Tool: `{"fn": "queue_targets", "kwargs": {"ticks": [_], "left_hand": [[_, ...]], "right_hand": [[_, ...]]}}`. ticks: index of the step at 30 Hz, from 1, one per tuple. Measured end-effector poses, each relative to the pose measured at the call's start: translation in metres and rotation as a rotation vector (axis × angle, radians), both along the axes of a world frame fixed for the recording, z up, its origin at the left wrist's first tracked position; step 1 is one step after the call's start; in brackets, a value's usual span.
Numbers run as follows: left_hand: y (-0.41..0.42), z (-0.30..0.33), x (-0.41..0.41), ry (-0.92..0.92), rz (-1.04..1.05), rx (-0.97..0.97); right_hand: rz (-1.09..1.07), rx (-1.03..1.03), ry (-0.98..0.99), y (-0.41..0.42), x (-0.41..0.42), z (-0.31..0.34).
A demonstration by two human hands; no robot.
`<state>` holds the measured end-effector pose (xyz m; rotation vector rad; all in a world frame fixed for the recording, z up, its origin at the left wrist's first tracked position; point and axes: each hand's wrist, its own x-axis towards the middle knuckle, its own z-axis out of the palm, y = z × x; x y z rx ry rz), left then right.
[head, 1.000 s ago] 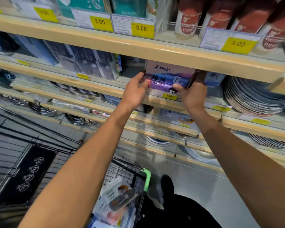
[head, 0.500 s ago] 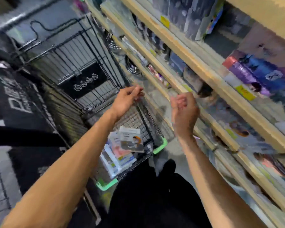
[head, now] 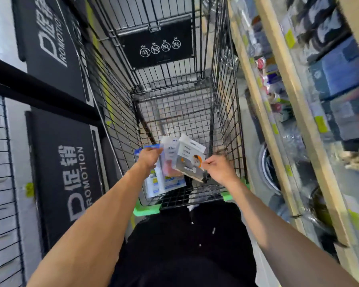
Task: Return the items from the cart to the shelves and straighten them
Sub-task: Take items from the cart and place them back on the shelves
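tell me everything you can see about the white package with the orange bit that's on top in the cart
The white package is a flat retail pack, seemingly card or plastic, with small dark print near its top, a grey lower area and an orange patch beside a pictured item. It lies tilted atop the other packages at the near end of the wire cart. The right hand pinches its near right edge; the left hand touches a blue-edged package beside it.

Carrier: black wire cart (head: 226, 104) with green corner bumpers, standing in the aisle beside the shelves (head: 278, 112).
Cart contents: small heap of flat packets at the near end; white packet with orange mark (head: 190, 157) on top, tilted; blue-and-white packets (head: 160, 183) beneath.
Cart far end: bare mesh.
Shelves: wooden edges with yellow price tags; goods blurred.
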<state>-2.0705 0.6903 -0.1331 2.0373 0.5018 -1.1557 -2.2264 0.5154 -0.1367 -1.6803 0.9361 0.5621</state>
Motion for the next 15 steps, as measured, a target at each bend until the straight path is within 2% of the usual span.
{"fn": "queue_targets", "kwargs": {"ticks": [5, 7, 9, 10, 15], "left_hand": [[0.008, -0.038, -0.009, 0.058, 0.011, -0.005], [0.005, -0.049, -0.011, -0.05, -0.104, 0.117], [0.001, -0.058, -0.014, -0.264, -0.293, 0.299], [-0.001, -0.065, -0.015, -0.316, -0.33, 0.311], [-0.019, -0.092, -0.013, -0.242, -0.296, 0.317]], "right_hand": [[-0.18, 0.07, 0.2, 0.012, 0.02, -0.065], [-0.143, -0.03, 0.239, 0.019, 0.024, -0.085], [-0.125, -0.084, 0.283, 0.025, 0.024, -0.1], [-0.15, -0.095, 0.309, 0.026, 0.024, -0.109], [-0.374, 0.04, 0.361, 0.028, 0.028, -0.139]]}}
